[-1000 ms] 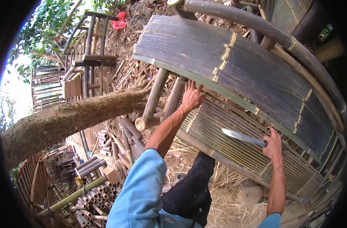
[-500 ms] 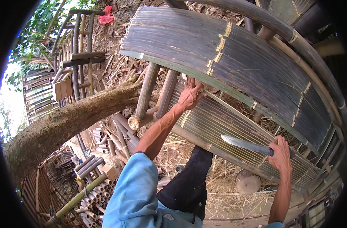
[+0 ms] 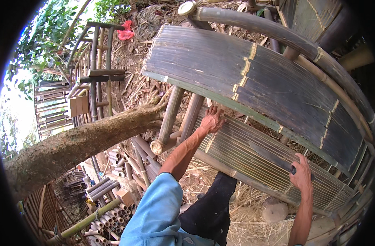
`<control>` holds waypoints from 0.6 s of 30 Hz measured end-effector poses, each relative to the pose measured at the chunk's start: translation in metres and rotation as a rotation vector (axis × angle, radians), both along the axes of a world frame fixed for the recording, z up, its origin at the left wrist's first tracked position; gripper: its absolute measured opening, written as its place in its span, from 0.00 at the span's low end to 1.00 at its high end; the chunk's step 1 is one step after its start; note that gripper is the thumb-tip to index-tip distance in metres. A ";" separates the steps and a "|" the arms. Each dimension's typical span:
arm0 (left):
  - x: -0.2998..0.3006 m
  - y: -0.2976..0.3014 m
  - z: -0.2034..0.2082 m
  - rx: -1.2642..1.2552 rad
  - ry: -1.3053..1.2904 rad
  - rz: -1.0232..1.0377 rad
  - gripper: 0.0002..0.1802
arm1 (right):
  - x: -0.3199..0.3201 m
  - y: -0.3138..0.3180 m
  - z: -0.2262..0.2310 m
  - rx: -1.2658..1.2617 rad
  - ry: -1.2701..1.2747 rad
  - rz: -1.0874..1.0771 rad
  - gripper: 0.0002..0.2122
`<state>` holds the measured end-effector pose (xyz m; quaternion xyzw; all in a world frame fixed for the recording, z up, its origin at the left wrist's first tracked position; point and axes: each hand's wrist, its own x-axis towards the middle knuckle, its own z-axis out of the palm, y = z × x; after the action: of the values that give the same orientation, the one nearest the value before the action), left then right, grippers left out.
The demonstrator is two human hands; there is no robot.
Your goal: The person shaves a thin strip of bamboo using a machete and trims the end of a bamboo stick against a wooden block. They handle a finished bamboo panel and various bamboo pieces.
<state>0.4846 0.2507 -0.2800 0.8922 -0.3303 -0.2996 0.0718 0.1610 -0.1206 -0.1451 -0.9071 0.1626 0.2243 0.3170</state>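
My right hand [image 3: 301, 172] is wrapped round the dark handle of a machete [image 3: 270, 156]. Its long blade points left over a bamboo slat panel [image 3: 245, 147], almost flat against it; whether it touches is hard to tell. On the left end of the same panel rests my left hand [image 3: 212, 120], fingers spread near the far edge, beside two upright bamboo legs. Beyond the panel, and higher, stretches a dark bamboo bench seat [image 3: 204, 53] with pale lashings and a green front edge.
A thick tree trunk [image 3: 85, 133] slants in from the left. Cut bamboo tubes [image 3: 107, 221] lie piled at lower left. Below the panel are straw and a round wooden stump [image 3: 274, 210]. Bamboo frames [image 3: 99, 74] stand at upper left, and a curved bamboo rail [image 3: 273, 26] runs behind the seat.
The machete blade has turned from showing its bright side to looking dark and lying closer along the slats. My left hand has shifted off the panel's far edge onto the slats. The view has shifted slightly.
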 end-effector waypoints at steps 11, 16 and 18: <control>-0.074 -0.161 0.037 -0.568 1.223 1.014 0.20 | -0.137 0.061 0.071 0.032 0.190 -0.624 0.11; -0.136 -0.229 0.039 -0.663 1.493 1.321 0.28 | -0.210 0.139 0.103 0.052 0.265 -0.840 0.08; -0.141 -0.234 0.031 -0.704 1.425 1.310 0.29 | -0.232 0.171 0.113 0.033 0.246 -0.886 0.09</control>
<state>0.3438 0.0163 -0.2489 0.4408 0.2712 -0.5473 0.6577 -0.0706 0.0501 -0.0316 -0.7115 0.5676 0.1758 0.3752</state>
